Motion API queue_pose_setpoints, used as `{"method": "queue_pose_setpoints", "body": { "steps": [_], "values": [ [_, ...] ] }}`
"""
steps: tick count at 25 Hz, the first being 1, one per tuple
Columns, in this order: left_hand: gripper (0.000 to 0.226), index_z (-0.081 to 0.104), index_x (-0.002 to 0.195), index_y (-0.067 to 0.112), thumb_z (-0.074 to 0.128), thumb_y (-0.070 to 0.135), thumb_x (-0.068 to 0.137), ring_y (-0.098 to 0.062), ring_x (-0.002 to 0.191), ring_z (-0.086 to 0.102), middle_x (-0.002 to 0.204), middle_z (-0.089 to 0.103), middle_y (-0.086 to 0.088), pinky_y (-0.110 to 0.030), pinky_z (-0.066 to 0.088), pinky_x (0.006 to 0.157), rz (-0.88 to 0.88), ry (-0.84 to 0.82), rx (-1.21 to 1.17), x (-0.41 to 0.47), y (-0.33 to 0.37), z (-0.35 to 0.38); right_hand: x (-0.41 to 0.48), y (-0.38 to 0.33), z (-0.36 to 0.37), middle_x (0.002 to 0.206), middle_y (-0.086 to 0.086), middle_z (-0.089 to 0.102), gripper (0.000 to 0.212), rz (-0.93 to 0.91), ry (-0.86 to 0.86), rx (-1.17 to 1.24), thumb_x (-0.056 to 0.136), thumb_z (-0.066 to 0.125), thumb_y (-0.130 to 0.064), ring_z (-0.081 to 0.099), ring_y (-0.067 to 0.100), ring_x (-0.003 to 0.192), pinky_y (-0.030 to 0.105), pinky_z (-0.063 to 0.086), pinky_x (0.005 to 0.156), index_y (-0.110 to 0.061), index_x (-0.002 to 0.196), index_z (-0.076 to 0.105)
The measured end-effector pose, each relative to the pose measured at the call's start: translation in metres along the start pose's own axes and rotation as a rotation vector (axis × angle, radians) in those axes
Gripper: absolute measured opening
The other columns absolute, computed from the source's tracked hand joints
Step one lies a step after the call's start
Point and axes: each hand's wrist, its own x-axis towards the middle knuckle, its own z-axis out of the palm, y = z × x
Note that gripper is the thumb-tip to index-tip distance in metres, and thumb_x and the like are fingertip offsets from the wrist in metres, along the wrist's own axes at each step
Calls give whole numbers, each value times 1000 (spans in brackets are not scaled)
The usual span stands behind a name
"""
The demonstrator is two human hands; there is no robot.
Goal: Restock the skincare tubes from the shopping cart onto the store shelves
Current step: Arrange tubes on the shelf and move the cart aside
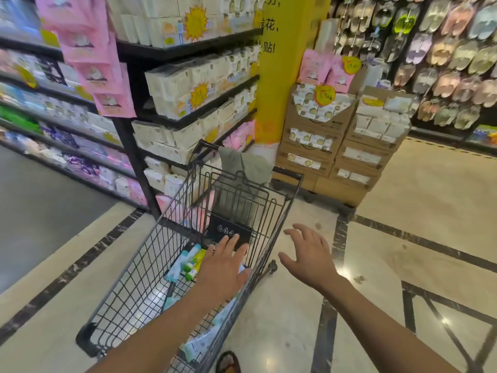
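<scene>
The left hand (224,265) hung over the cart (129,278), fingers straight and empty, tubes (188,261) just left of them, while the right hand (309,257) hovered outside, fingers spread wide, empty.

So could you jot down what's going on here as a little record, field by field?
place: store aisle, stocked shelves at the left
cart: wire shopping cart, grey cloth draped over its far end
tubes: skincare tubes lying in the cart
left hand: left hand open, fingers spread over the cart, holding nothing
right hand: right hand open, outside the cart, above the floor
task state: no tube picked up yet
</scene>
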Motion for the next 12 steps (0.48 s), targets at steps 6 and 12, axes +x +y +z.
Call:
{"method": "queue_pose_setpoints", "body": {
  "steps": [6,12],
  "values": [
    [68,14,164,29,33,59,105,-27,160,-1,174,2,-4,-52,10,127,-93,-7,-42,65,-58,10,109,-25,25,160,-2,34,64,-114,-77,-29,88,57,-55,29,21,148,47,21,124,-34,147,41],
    [69,15,164,27,30,59,105,-28,160,0,174,1,-5,-54,10,127,-240,-46,-117,96,-130,31,200,-66,64,155,-2,39,63,-276,-200,-90,87,56,-57,33,22,144,48,23,121,-34,144,43]
  ]
}}
